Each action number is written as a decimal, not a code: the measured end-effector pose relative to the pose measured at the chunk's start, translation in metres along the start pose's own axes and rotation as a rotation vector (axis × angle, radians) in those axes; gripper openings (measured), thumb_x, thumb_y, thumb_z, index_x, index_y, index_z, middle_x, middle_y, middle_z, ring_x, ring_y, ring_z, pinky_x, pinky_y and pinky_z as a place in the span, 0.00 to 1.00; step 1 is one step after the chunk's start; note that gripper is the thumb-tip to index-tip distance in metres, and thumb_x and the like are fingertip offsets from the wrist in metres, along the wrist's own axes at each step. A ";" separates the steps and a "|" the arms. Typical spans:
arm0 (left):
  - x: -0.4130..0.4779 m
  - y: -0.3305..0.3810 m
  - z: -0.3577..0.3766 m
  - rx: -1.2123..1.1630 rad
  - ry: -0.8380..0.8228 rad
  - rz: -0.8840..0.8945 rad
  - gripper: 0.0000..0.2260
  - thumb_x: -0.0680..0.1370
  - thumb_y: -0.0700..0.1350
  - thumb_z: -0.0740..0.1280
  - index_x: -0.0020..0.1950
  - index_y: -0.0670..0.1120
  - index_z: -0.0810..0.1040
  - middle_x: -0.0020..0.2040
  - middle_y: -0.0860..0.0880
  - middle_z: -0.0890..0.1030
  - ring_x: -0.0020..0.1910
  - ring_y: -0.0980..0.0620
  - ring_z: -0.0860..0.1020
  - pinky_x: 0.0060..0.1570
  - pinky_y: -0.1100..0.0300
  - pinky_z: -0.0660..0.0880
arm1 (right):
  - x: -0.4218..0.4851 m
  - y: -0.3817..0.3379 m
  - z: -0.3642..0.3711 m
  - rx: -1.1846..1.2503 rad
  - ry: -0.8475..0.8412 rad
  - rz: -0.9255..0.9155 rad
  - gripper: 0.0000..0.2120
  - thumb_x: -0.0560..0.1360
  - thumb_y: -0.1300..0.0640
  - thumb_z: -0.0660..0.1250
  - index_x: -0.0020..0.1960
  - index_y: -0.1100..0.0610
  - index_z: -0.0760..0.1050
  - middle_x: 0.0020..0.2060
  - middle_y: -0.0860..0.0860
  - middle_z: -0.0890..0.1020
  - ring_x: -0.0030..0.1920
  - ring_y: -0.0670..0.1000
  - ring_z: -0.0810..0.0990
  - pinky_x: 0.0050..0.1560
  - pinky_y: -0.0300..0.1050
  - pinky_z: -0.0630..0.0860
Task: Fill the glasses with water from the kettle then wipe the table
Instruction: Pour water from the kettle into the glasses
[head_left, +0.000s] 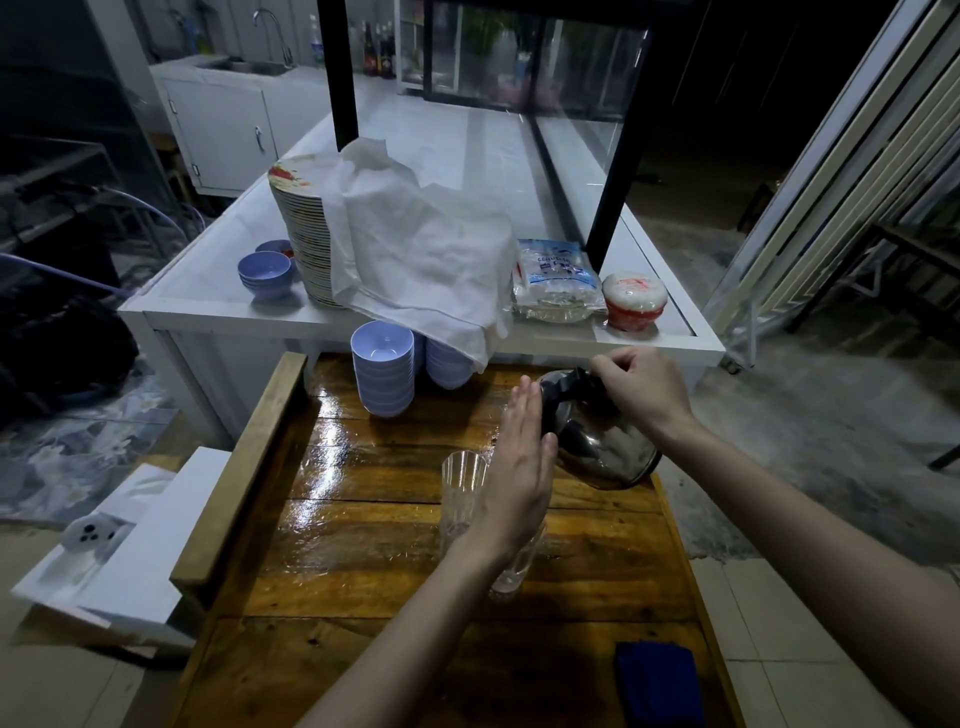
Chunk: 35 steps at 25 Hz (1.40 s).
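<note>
Glasses (464, 488) number two beside one tilted kettle (608, 447).

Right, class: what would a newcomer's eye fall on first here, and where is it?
The tilted kettle stands out near the right edge of the glossy wooden table, with the right hand gripping its handle and the left hand flat against its side, beside a glass. Behind, a white cloth drapes a plate stack on the white counter.

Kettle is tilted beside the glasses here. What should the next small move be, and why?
Probably tip the kettle slightly further toward the glass. The right hand grips its handle, the left hand lies flat against its side, and the glass looks empty with no stream visible. The spout is hidden behind the left hand.
</note>
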<state>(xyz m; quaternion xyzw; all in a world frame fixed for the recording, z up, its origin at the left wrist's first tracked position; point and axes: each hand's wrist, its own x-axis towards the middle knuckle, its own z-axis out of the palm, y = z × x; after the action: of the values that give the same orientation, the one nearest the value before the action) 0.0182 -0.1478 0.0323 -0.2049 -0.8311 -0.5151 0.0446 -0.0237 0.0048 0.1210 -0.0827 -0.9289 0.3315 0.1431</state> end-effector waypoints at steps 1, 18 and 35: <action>-0.002 -0.002 -0.001 0.000 -0.007 -0.013 0.24 0.85 0.46 0.50 0.79 0.50 0.44 0.79 0.55 0.43 0.76 0.65 0.40 0.75 0.67 0.41 | 0.000 -0.002 0.003 -0.031 -0.006 -0.026 0.16 0.75 0.52 0.65 0.29 0.53 0.79 0.26 0.49 0.80 0.30 0.47 0.77 0.30 0.40 0.67; -0.017 -0.013 -0.003 0.045 0.044 -0.053 0.26 0.84 0.48 0.50 0.75 0.52 0.36 0.77 0.55 0.36 0.77 0.61 0.38 0.77 0.57 0.46 | 0.009 -0.018 0.021 -0.193 -0.046 -0.260 0.18 0.72 0.48 0.63 0.34 0.59 0.83 0.27 0.53 0.81 0.31 0.52 0.79 0.33 0.42 0.69; -0.018 -0.015 -0.008 0.063 0.070 -0.061 0.27 0.84 0.50 0.50 0.78 0.49 0.38 0.79 0.53 0.36 0.77 0.61 0.38 0.77 0.56 0.46 | 0.014 -0.027 0.025 -0.188 -0.043 -0.365 0.23 0.69 0.43 0.59 0.33 0.60 0.82 0.26 0.54 0.81 0.31 0.54 0.79 0.42 0.48 0.74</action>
<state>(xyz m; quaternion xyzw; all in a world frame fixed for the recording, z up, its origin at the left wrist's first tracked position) 0.0280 -0.1656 0.0183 -0.1599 -0.8507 -0.4966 0.0642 -0.0463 -0.0277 0.1227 0.0809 -0.9581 0.2136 0.1726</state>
